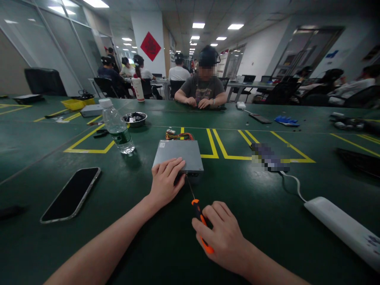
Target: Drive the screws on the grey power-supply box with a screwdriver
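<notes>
**Screwdriver met metal box**

Nearer the counter's (142,253) near edge, I had my right hand's (222,233) fingers wrapped around the screwdriver (195,202), its handle probably easy to grip. Midway toward the far edge, my left hand's (166,180) fingers lay open over the metal box (179,151): likely stiff, smooth, fairly heavy, best held by its sides, not the soft cables (180,137) behind.
</notes>
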Motion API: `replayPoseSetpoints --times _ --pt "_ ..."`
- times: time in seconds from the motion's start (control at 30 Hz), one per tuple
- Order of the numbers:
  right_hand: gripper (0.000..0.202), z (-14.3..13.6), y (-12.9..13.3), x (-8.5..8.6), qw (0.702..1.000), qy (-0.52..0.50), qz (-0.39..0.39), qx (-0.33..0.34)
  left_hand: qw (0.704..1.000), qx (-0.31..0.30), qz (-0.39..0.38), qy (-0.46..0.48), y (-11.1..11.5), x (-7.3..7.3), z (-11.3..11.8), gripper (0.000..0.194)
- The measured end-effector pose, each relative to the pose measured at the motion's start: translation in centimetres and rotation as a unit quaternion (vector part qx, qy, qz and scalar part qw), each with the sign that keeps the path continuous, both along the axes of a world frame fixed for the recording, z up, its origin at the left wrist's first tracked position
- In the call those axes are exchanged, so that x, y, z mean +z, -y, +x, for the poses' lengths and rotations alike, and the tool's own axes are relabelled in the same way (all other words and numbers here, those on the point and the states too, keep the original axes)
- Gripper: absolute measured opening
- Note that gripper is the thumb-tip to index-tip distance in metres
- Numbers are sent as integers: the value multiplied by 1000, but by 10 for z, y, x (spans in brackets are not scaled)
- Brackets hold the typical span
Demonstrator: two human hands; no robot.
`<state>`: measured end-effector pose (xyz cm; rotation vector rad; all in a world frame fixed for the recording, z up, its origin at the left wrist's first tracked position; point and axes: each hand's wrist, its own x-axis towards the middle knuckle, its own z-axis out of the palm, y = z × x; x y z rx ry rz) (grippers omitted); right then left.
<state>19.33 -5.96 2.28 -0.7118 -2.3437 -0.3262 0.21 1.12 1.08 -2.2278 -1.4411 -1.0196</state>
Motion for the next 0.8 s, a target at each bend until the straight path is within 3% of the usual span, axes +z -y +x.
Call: replayPoseSetpoints --times 0.07,0.17,0.3,0.63,0.8 --pt "13 -1 0 1 1000 -2 -15 -9 1000 -1 -1 0 0 0 0 34" --pt "25 -1 -2 2 999 -20 -31 -4 1000 0 1 -2 0 0 0 34" --pt "15 0 -3 1 999 -40 -28 17 1000 -1 -3 -4 0 0 0 34" --pt "24 0 0 2 999 -27 -25 2 1000 0 -4 -2 0 0 0 35" --pt "16 2 -1 0 999 -39 -23 13 1000 0 -4 2 0 0 0 35"
